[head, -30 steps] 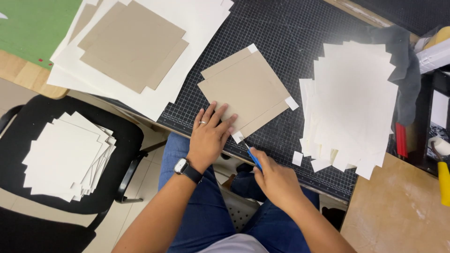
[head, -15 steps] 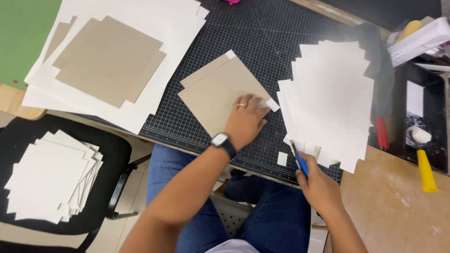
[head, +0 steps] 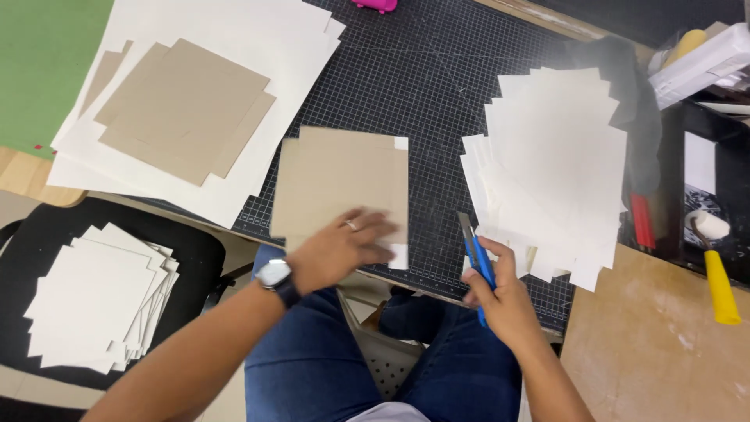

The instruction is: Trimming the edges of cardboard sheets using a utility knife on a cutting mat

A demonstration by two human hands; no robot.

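Observation:
My left hand (head: 340,250), with a ring and a wristwatch, lies flat on the near edge of a brown cardboard square (head: 341,180). That square rests on white paper on the black gridded cutting mat (head: 437,86). My right hand (head: 500,293) grips a blue utility knife (head: 475,254), blade pointing away from me, just right of the cardboard. The knife tip is close to the left edge of a fanned stack of white paper sheets (head: 555,168).
More cardboard squares (head: 183,105) lie on large white sheets at upper left. A black chair (head: 195,242) at left carries a pile of white squares (head: 98,297). A yellow-handled tool (head: 719,285), red pens (head: 642,220) and a wooden board (head: 656,344) are at right.
My left hand has turned the cardboard square from diagonal to square with the mat and slid back to its near edge. My right hand brought the knife up beside it.

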